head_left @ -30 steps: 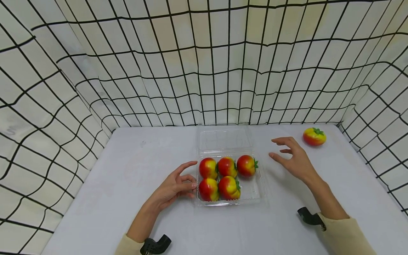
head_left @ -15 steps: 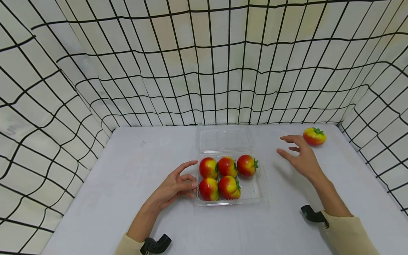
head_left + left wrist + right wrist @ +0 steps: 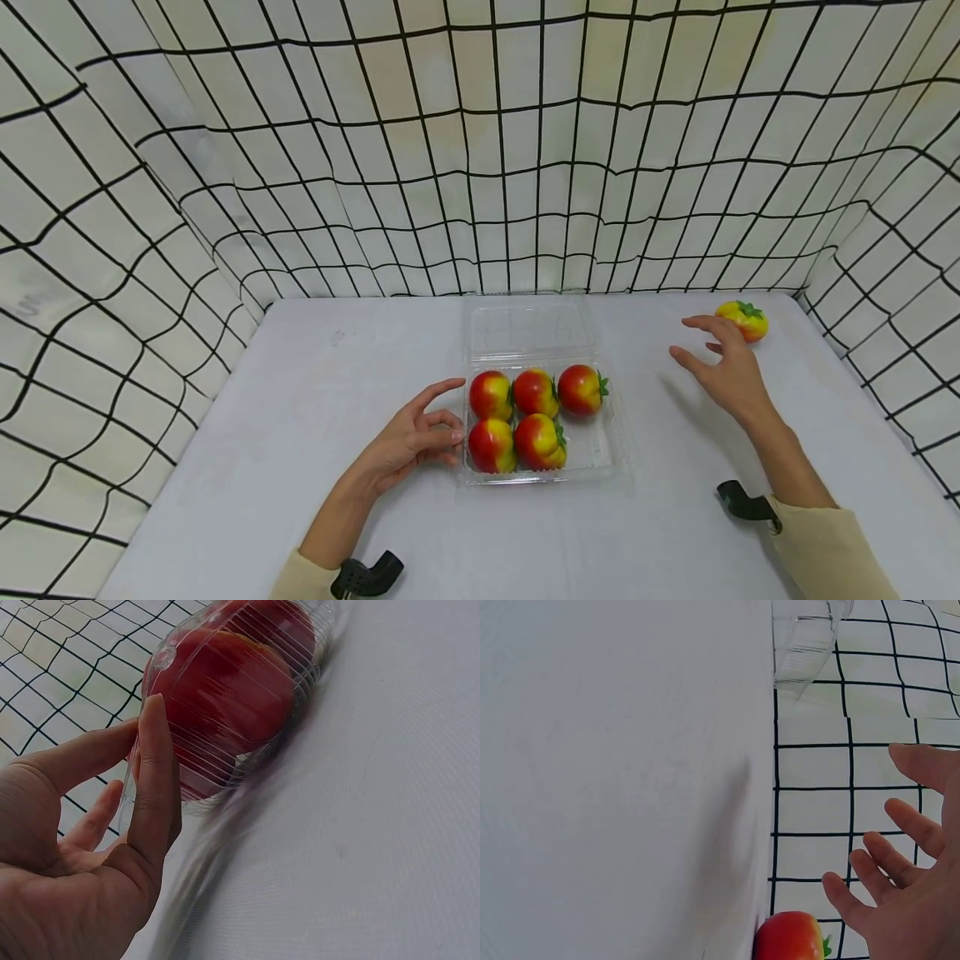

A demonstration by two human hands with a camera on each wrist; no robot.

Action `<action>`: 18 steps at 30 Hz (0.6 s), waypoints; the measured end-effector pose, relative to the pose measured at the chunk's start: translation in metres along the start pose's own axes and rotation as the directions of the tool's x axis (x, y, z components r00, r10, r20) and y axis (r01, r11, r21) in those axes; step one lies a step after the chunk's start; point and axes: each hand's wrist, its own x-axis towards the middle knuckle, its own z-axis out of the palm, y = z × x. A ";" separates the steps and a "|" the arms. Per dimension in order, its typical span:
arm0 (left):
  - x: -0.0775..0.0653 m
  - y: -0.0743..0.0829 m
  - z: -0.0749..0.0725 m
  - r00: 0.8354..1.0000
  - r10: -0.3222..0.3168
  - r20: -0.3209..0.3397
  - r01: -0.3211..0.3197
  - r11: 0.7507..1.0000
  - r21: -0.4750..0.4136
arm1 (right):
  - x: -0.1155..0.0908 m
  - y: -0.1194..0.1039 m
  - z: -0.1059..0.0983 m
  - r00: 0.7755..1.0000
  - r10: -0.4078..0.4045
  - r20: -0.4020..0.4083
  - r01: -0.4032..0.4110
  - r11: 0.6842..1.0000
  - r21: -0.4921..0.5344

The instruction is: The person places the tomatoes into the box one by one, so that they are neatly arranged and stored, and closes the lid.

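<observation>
A clear plastic clamshell box [image 3: 592, 454] lies on the table with its lid [image 3: 531, 329] folded back. Inside sit several red-and-yellow fruits [image 3: 535, 392] with green leafy tops, two in the front row. At the box's left side, my left hand [image 3: 412, 437] pinches the rim with thumb and finger, seen closer in the left wrist view at the box wall [image 3: 169, 664]. My right hand [image 3: 727, 371], fingers spread and holding nothing, hovers over the table at the right. It partly covers a single loose fruit [image 3: 752, 321] near the back right corner.
The front right spot of the box, beside the front row of fruits, shows bare plastic. A black wire grid [image 3: 525, 200] over pale sheeting rises behind the white table [image 3: 337, 358] and along both sides.
My right hand has moved right, away from the box, and now overlaps the loose fruit in the head view. My left hand, the box and its fruits have stayed in place.
</observation>
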 end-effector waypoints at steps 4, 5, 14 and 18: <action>0.000 -0.001 0.000 1.000 0.003 0.002 -0.003 1.000 -0.003 | 0.001 0.003 -0.003 1.000 0.010 -0.004 -0.010 1.000 0.009; 0.000 -0.001 0.000 1.000 0.002 0.003 -0.002 1.000 -0.003 | 0.001 0.004 -0.004 1.000 0.013 -0.007 -0.013 1.000 0.011; 0.000 -0.001 -0.001 1.000 -0.005 -0.010 0.005 1.000 0.007 | 0.004 0.010 -0.008 0.999 0.024 -0.020 -0.024 0.999 0.026; 0.000 -0.001 0.000 1.000 -0.006 -0.004 0.006 1.000 0.006 | 0.004 0.013 -0.011 0.999 0.041 -0.028 -0.041 0.999 -0.003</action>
